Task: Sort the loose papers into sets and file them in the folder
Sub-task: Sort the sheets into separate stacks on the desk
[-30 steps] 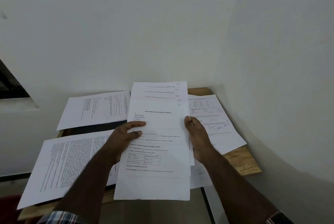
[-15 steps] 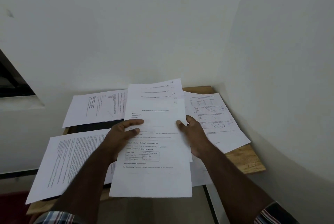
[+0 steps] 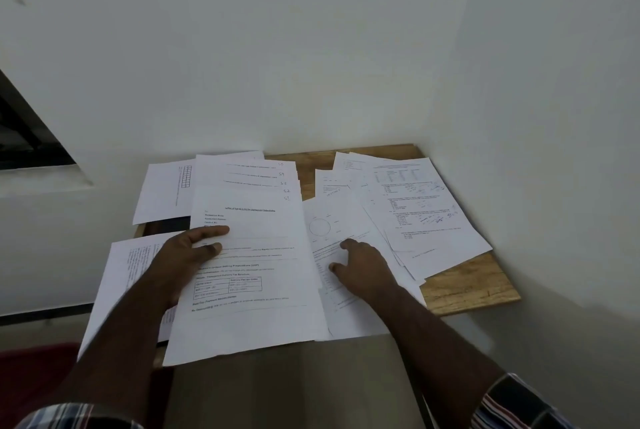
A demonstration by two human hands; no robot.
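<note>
My left hand (image 3: 187, 255) pinches the fanned set of white printed sheets (image 3: 249, 266) at its left edge, thumb on top, over the small wooden table (image 3: 467, 290). My right hand (image 3: 363, 264) rests with fingers loosely spread on the loose white sheet with a drawn circle (image 3: 332, 220), gripping nothing. Paper is light, limp and slippery; I would pinch edges and square the corners. Corner marks read S1 to S5. Table heading illegible. Cannot tell where the folder is.
</note>
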